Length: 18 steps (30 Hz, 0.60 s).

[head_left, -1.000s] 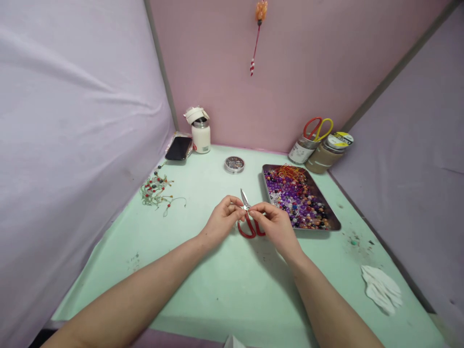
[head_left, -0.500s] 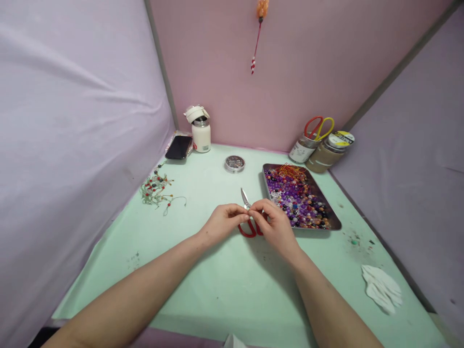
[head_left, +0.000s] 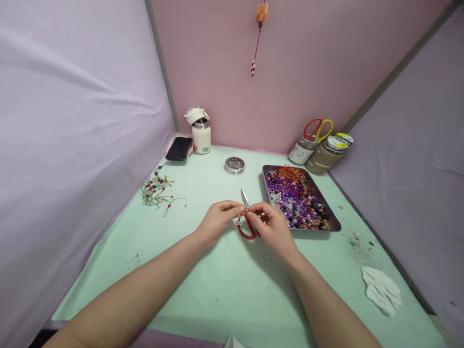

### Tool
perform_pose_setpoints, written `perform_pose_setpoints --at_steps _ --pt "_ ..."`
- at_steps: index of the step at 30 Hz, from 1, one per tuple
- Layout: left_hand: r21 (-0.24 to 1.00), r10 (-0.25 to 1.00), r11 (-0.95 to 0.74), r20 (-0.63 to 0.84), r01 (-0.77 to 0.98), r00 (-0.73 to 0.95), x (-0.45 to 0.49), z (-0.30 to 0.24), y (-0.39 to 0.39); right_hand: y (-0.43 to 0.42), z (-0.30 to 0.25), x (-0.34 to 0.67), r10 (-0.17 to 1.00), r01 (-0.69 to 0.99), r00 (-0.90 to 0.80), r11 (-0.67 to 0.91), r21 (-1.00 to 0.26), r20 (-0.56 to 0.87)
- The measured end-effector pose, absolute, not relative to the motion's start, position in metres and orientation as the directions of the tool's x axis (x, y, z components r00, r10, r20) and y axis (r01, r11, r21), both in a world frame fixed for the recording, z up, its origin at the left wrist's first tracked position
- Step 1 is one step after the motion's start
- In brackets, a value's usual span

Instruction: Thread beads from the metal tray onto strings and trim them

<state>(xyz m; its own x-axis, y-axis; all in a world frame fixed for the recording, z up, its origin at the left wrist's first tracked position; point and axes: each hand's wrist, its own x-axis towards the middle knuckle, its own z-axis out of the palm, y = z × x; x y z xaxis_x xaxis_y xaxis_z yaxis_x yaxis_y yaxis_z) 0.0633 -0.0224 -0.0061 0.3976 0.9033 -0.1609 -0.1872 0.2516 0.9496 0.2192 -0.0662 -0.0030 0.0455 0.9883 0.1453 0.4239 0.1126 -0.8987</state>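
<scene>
My left hand (head_left: 220, 218) and my right hand (head_left: 272, 224) meet above the table, thumbs and forefingers pinched close together. Between them is a thin beaded string, mostly covered by the fingers; a few small clear beads (head_left: 238, 223) show below the left fingertips. Red-handled scissors (head_left: 247, 237) lie on the table directly under the hands, blades pointing away from me. A shallow metal tray (head_left: 335, 225) of purple, clear, black and orange beads, with orange cord at its far end, stands right of my right hand.
Beaded cords (head_left: 155, 191) lie at the left. Behind are a phone (head_left: 179, 149), a white bottle (head_left: 201, 137) and a round clear case (head_left: 235, 165). Two jars (head_left: 328, 154) stand back right, one holding scissors (head_left: 319, 129). A white glove-like cloth (head_left: 381, 290) lies front right.
My fingertips have shifted slightly apart. Small clear beads now show below the left fingertips, and more of the scissors' red handles is visible.
</scene>
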Motion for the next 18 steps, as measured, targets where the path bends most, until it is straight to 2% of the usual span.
perform_pose_setpoints --at_steps 8,18 --pt "0.936 0.899 0.265 -0.153 -0.231 0.411 0.0641 -0.0078 -0.0233 -0.0650 -0.0061 0.2151 0.981 0.441 0.037 0.156 -0.884 0.192" --pt "0.919 0.895 0.299 -0.177 -0.257 0.410 0.0655 -0.0041 -0.0266 -0.0650 -0.0066 0.2138 0.985 0.418 0.041 0.138 -0.898 0.170"
